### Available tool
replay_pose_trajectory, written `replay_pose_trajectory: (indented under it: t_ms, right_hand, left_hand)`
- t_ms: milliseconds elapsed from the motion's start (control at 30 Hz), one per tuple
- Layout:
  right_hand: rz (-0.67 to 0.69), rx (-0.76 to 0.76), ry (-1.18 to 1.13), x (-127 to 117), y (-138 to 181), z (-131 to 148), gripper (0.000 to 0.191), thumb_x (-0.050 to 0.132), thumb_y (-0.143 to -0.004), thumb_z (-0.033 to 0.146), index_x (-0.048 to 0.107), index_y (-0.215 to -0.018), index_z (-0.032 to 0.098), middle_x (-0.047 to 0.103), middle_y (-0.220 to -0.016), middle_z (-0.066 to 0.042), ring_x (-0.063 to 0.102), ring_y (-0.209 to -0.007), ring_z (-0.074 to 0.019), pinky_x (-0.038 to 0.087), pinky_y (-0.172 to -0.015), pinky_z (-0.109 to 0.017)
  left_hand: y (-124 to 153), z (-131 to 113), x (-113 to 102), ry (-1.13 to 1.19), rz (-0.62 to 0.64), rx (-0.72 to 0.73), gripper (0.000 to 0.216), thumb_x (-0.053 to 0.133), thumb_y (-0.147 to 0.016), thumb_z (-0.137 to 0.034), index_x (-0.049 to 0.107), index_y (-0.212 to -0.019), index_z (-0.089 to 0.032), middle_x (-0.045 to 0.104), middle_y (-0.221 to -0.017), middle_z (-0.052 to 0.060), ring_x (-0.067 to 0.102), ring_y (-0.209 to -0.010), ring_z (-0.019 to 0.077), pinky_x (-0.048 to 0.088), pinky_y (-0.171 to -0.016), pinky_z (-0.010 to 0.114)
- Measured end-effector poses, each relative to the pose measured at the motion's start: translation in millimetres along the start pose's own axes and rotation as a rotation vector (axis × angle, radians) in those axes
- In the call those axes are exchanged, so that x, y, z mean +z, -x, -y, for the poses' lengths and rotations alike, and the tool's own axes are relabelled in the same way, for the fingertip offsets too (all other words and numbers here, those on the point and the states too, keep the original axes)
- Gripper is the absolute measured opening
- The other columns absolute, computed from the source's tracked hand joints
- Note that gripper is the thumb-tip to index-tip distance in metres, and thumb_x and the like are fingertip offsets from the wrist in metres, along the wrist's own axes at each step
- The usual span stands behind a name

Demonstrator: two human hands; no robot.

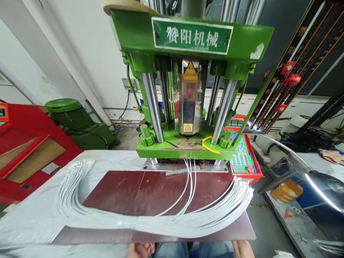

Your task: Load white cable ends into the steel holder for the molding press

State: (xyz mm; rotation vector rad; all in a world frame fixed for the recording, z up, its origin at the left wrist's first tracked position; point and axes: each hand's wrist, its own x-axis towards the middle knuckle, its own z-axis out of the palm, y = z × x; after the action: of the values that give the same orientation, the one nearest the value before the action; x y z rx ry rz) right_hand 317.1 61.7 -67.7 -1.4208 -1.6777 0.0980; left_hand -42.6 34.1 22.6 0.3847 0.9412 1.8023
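My left hand (141,249) is at the bottom edge beside my lap, just below the board's front edge. Its visible fingers are curled, and I see nothing in them. My right hand (242,249) rests on the other side of my lap; its fingers are mostly hidden. A large bundle of white cables (129,220) curves across the reddish-brown board (120,190), bound near its middle. Several cables (191,186) rise from it to the underside of the green press (172,154). Neither hand touches the cables.
Yellow-handled pliers (211,147) lie on the press plate. A red control box (245,161) stands right of the press, near a slanted black scale panel (287,68) and a lamp (326,190). A red machine (29,147) and green motor (67,109) are at left.
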Motion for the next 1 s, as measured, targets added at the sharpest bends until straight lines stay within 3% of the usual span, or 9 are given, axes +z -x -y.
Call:
replay_pose_trajectory:
  t_ms: [33, 133, 267, 333, 500, 633, 767, 900, 1000]
  right_hand:
    - [-0.013, 0.004, -0.008, -4, -1, 3, 0.07, 0.014, -0.09, 0.055, 0.063, -0.07, 0.009, 0.059, -0.08, -0.015, 0.056, -0.077, -0.0174, 0.043, -0.074, -0.024]
    - [0.062, 0.071, -0.031, -24, 0, 18, 0.08, 0.006, -0.084, 0.067, 0.057, -0.063, 0.009, 0.055, -0.067, -0.015, 0.05, -0.061, -0.0162, 0.042, -0.067, -0.028]
    - [0.355, 0.141, -0.068, -43, 3, 48, 0.07, 0.019, -0.084, 0.066, 0.06, -0.088, 0.01, 0.058, -0.095, -0.014, 0.055, -0.094, -0.0174, 0.037, -0.088, -0.027]
    - [0.564, 0.162, -0.119, -42, 6, 68, 0.056, 0.03, -0.086, 0.061, 0.057, -0.099, 0.015, 0.058, -0.096, -0.006, 0.055, -0.085, -0.0113, 0.038, -0.079, -0.021]
    - [0.719, -0.11, -0.113, -11, 26, 127, 0.034, 0.039, -0.088, 0.048, 0.057, -0.102, 0.023, 0.058, -0.098, 0.004, 0.054, -0.091, -0.0069, 0.037, -0.079, -0.018]
    - [0.886, -0.364, 0.272, 17, 40, 158, 0.022, 0.046, -0.086, 0.036, 0.057, -0.097, 0.021, 0.058, -0.095, 0.002, 0.056, -0.088, -0.0138, 0.041, -0.077, -0.027]
    - [0.927, -0.427, 0.428, 30, 49, 160, 0.025, 0.047, -0.084, 0.025, 0.058, -0.102, 0.014, 0.055, -0.104, -0.007, 0.054, -0.093, -0.022, 0.043, -0.078, -0.037]
    - [0.884, -0.391, 0.508, 37, 51, 145, 0.029, 0.033, -0.087, 0.015, 0.058, -0.103, 0.011, 0.054, -0.102, -0.01, 0.054, -0.092, -0.0238, 0.045, -0.076, -0.04]
    - [0.846, -0.373, 0.528, 45, 52, 134, 0.035, 0.038, -0.081, 0.008, 0.054, -0.112, 0.012, 0.055, -0.102, -0.01, 0.056, -0.088, -0.0246, 0.045, -0.074, -0.041]
  left_hand:
    - [6, -2, 3, 0.016, 0.007, -0.061, 0.025, 0.025, -0.09, -0.036, 0.037, -0.084, -0.015, 0.048, -0.058, 0.005, 0.045, -0.05, 0.0192, 0.034, -0.046, 0.029]
    - [18, -6, 5, 0.042, 0.092, 0.059, 0.02, 0.024, -0.092, -0.03, 0.033, -0.081, -0.015, 0.045, -0.058, 0.003, 0.041, -0.048, 0.0173, 0.033, -0.046, 0.029]
    - [24, -3, -5, 0.03, 0.188, 0.031, 0.034, 0.021, -0.093, -0.044, 0.03, -0.077, -0.015, 0.046, -0.061, 0.004, 0.046, -0.054, 0.0177, 0.035, -0.05, 0.03]
    - [29, -3, -12, -0.023, 0.205, -0.032, 0.043, 0.022, -0.093, -0.051, 0.037, -0.083, -0.012, 0.053, -0.071, 0.009, 0.048, -0.056, 0.0168, 0.036, -0.052, 0.029]
    - [56, -15, -22, -0.152, 0.246, -0.086, 0.037, 0.038, -0.09, -0.042, 0.044, -0.095, -0.006, 0.055, -0.078, 0.01, 0.051, -0.06, 0.0157, 0.038, -0.055, 0.028]
    - [76, -24, -26, -0.262, 0.262, -0.017, 0.044, 0.054, -0.081, -0.044, 0.047, -0.095, -0.004, 0.055, -0.079, 0.011, 0.05, -0.061, 0.0153, 0.039, -0.054, 0.027]
    - [89, -22, -31, -0.482, 0.309, 0.084, 0.05, 0.053, -0.08, -0.05, 0.047, -0.097, -0.004, 0.055, -0.085, 0.012, 0.051, -0.066, 0.0136, 0.04, -0.058, 0.026]
    - [94, -14, -33, -0.682, 0.347, 0.146, 0.056, 0.05, -0.079, -0.057, 0.048, -0.097, -0.004, 0.055, -0.086, 0.012, 0.05, -0.066, 0.0119, 0.04, -0.059, 0.025]
    - [95, -9, -30, -0.782, 0.382, 0.185, 0.053, 0.046, -0.08, -0.056, 0.047, -0.096, -0.005, 0.056, -0.085, 0.011, 0.05, -0.064, 0.0112, 0.04, -0.057, 0.024]
